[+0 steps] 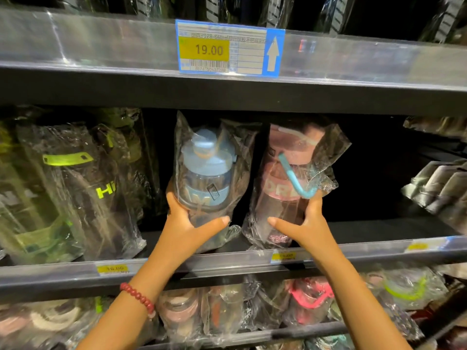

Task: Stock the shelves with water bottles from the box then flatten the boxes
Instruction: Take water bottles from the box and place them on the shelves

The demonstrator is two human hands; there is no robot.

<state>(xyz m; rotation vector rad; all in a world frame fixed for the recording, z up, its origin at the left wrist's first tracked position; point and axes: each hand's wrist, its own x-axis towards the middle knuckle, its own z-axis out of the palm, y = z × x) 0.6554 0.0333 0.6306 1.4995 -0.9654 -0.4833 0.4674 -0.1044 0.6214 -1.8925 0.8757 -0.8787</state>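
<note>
Two water bottles in clear plastic bags stand side by side on the middle shelf [366, 229]. My left hand [188, 223] grips the lower part of the blue bottle [206, 170], thumb across its front. My right hand [304, 223] grips the pink bottle [280, 195] from its right side, thumb across the front; a blue strap shows through its bag. Both bottles stand upright, their bases near the shelf's front edge. No box is in view.
Black and green bagged bottles [75, 188] fill the shelf to the left. Dark free shelf space lies to the right of the pink bottle, then grey packs [437, 188]. A price rail with a 19.00 label [227, 48] runs above. More bagged bottles [308, 301] crowd the shelf below.
</note>
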